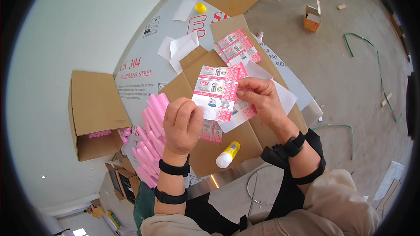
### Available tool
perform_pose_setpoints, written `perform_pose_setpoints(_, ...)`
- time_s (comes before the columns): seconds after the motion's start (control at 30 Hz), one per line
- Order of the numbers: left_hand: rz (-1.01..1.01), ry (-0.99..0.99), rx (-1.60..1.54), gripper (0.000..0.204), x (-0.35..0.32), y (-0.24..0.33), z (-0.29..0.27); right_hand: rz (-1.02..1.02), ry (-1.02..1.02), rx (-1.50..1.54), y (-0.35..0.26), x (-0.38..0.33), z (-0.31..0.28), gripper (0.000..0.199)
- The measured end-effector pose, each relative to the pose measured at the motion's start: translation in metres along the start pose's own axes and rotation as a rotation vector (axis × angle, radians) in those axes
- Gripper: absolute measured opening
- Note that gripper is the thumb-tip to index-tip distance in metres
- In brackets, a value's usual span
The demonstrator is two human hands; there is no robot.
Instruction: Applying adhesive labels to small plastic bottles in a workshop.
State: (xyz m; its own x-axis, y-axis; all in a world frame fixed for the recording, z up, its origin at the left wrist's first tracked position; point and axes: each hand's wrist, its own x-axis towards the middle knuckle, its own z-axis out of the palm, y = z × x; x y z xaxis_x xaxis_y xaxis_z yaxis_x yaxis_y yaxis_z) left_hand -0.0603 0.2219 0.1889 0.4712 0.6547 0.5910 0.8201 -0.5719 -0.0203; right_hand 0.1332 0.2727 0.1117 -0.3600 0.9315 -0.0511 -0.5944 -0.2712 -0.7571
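Observation:
Between my hands is a pink-and-white printed label sheet (213, 100), raised above the flattened cardboard. My left hand (183, 124) is closed at its lower left corner, fingers curled inward. On the right edge, my right hand (262, 98) pinches the same sheet between thumb and fingers. Beneath it lie white papers (286, 97) and more printed sheets (212, 132), partly hidden. A stack of similar labels (243, 48) rests farther back on the cardboard. Near the front edge, a yellow glue stick (228, 154) lies uncapped, its white end toward me.
Pink tubes (151, 131) are piled left of the cardboard (205, 157). An open carton (98, 113) with pink pieces stands at far left. White papers (179, 48) and a yellow cap (200, 7) lie at the back. On the floor are a small orange box (311, 21) and green straps (377, 57).

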Motion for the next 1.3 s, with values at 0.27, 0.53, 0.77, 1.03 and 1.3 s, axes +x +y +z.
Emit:
perform_pose_setpoints(0.27,0.07,-0.071,0.101,0.021,0.002,0.002,0.004,-0.012,0.019,-0.041,-0.004,0.005,-0.007,0.018)
perform_pose_setpoints(0.53,0.091,-0.024,0.259,0.017,0.002,-0.022,0.002,-0.064,0.08,-0.195,-0.007,0.013,-0.011,0.019)
perform_pose_setpoints(0.77,-0.261,-0.446,0.603,0.017,-0.015,-0.09,0.002,-0.041,0.132,-0.23,-0.01,0.013,-0.015,0.019)
perform_pose_setpoints(1.03,-0.709,-0.441,0.232,0.033,0.021,-0.176,0.067,-0.035,0.093,-0.316,-0.013,0.015,-0.008,0.018)
perform_pose_setpoints(1.3,-1.265,-0.6,-0.382,0.03,0.033,-0.203,0.088,0.001,0.117,-0.234,-0.009,0.017,-0.014,0.017)
